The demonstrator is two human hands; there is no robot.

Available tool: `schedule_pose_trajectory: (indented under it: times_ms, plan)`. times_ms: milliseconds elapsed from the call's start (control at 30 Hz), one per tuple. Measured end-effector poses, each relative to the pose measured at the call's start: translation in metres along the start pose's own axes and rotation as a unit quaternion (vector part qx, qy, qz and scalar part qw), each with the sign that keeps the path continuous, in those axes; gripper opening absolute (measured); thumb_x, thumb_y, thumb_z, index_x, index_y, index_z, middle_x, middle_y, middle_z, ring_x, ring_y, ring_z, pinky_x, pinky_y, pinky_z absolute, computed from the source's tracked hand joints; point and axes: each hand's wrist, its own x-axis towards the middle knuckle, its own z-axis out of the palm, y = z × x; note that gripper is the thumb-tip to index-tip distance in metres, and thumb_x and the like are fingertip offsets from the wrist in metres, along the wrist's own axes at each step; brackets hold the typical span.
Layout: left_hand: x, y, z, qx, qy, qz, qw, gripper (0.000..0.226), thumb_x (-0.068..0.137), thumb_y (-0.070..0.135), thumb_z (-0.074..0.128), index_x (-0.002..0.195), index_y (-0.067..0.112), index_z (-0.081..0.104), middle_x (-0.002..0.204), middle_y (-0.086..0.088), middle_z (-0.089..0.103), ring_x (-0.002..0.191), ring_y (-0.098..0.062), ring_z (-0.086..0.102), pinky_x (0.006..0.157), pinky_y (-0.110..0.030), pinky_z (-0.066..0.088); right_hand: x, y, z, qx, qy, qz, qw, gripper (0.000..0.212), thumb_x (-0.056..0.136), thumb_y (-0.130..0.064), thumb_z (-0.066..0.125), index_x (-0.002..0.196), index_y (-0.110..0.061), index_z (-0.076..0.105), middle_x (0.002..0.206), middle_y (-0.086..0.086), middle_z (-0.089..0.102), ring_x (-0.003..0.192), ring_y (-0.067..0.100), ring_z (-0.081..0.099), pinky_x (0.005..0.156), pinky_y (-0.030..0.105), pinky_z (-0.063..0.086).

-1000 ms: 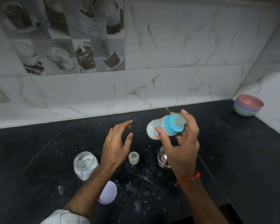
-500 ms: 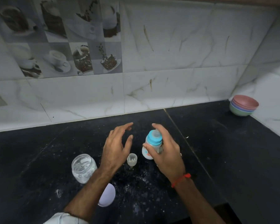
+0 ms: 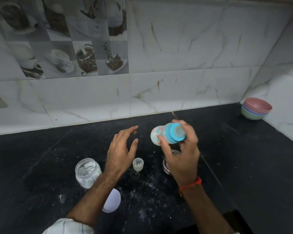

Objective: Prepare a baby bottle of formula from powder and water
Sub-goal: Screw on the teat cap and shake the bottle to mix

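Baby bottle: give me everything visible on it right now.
The bottle is small, of translucent whitish plastic with orange and teal printed spots, a bright blue screw collar and a pale teat on top. It is capped, lying roughly horizontal in the air above the black counter, base pointing left, teat toward the right. Only the right hand touches it, gripping around the collar and teat. Its edges are slightly motion-blurred. Contents look milky, level unclear.
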Motion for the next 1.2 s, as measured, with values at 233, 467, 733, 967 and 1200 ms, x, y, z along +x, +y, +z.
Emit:
schedule_pose_trajectory:
  times_ms: [233, 467, 733, 967, 1200]
  plan:
    - [0.000, 0.002, -0.001, 0.005, -0.004, 0.019, 1.000, 0.050, 0.101, 0.021, 0.067, 0.147, 0.035, 0.055, 0.129, 0.015, 0.065, 0.118, -0.009, 0.057, 0.088, -0.048, 0.059, -0.002, -0.006, -0.002, -0.022, -0.033, -0.002, 0.999, 0.064, 0.093, -0.028, 0.078, 0.147, -0.036, 0.044, 0.143, -0.013, 0.054, 0.131, 0.003, 0.055, 0.105, 0.022, 0.050]
    - [-0.002, 0.005, 0.000, 0.001, -0.006, 0.029, 1.000, 0.049, 0.100, 0.019, 0.068, 0.146, 0.032, 0.057, 0.127, 0.016, 0.066, 0.117, -0.009, 0.058, 0.086, -0.047, 0.059, -0.004, 0.002, -0.005, -0.038, -0.108, 0.074, 0.991, 0.065, 0.089, -0.027, 0.083, 0.145, -0.035, 0.049, 0.136, -0.020, 0.056, 0.125, -0.004, 0.055, 0.105, 0.031, 0.052]
    - [0.001, 0.010, 0.001, -0.015, -0.006, 0.024, 1.000, 0.048, 0.100, 0.018, 0.069, 0.145, 0.031, 0.059, 0.127, 0.015, 0.066, 0.118, -0.010, 0.059, 0.098, -0.045, 0.054, 0.013, -0.003, -0.012, 0.017, -0.060, 0.090, 0.994, 0.070, 0.089, -0.029, 0.082, 0.144, -0.049, 0.043, 0.136, -0.031, 0.053, 0.126, 0.017, 0.062, 0.100, 0.045, 0.058]
    - [-0.002, 0.018, 0.001, -0.036, -0.134, 0.045, 0.989, 0.062, 0.094, 0.030, 0.068, 0.153, 0.036, 0.048, 0.140, 0.020, 0.062, 0.129, -0.006, 0.055, 0.108, -0.050, 0.052, 0.006, -0.002, -0.009, 0.051, -0.067, 0.122, 0.989, 0.074, 0.088, -0.028, 0.083, 0.147, -0.042, 0.042, 0.138, -0.004, 0.061, 0.123, 0.016, 0.067, 0.096, 0.037, 0.061]
    - [-0.005, 0.025, 0.006, -0.151, -0.206, 0.010, 0.967, 0.067, 0.090, 0.028, 0.083, 0.141, 0.050, 0.045, 0.130, 0.021, 0.067, 0.117, -0.001, 0.067, 0.097, -0.028, 0.060, 0.007, -0.012, -0.005, 0.093, -0.062, 0.139, 0.984, 0.077, 0.088, -0.022, 0.083, 0.143, -0.054, 0.040, 0.134, -0.002, 0.063, 0.118, 0.018, 0.069, 0.094, 0.037, 0.062]
